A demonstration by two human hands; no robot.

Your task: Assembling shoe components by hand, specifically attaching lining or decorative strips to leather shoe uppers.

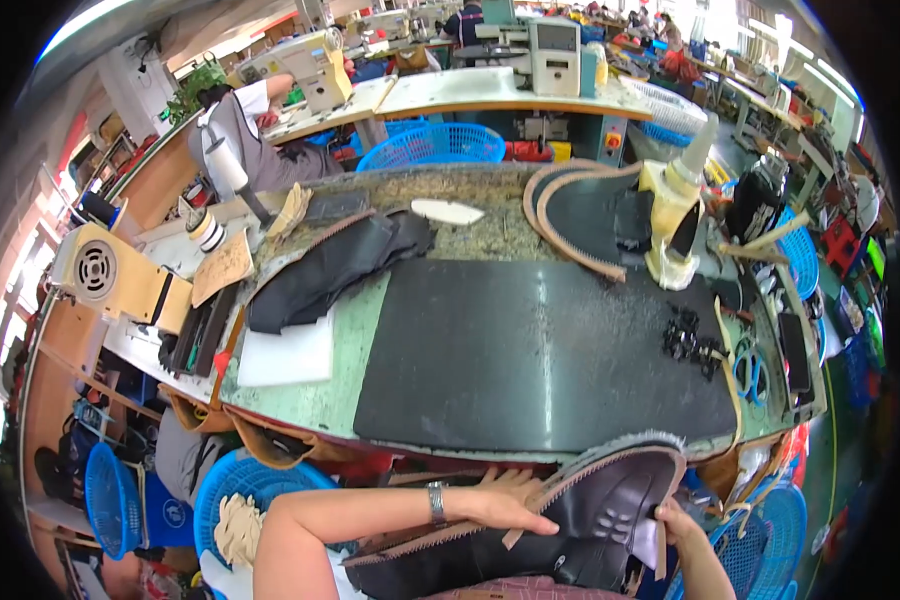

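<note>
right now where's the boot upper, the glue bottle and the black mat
boot upper (pixel 600 510), head view, on its dark leather side
glue bottle (pixel 672 215), head view, on its pale yellow body
black mat (pixel 530 350), head view, on its bare middle

The workshop is being lit brightly and evenly from overhead, with daylight being washed out to white at the far right. A long streak of glare is being thrown down the large black rubber mat (pixel 545 350). Only soft shadows are being cast. Straight edges are being bent toward the black circular rim, and the far benches are being rendered small and slightly blurred.
</note>
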